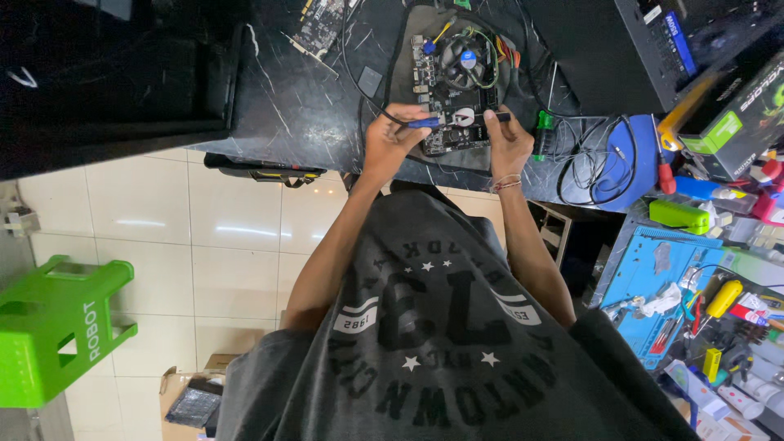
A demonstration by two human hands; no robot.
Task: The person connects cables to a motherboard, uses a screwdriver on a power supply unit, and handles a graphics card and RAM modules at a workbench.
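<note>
Left hand [390,137] closed around blue-handled screwdriver [425,122], tip toward motherboard [454,86]. Right hand [508,139] closed on dark tool [501,118] at board's near edge. Motherboard between and just beyond both hands — flat on dark marble bench [302,106], round cooler fan [467,62] atop. Green stool [57,327] on tiled floor, well apart.

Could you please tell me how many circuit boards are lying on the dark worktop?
2: the motherboard with a fan, between both hands, and a smaller bare board at the far edge. Others may be hidden.
</note>
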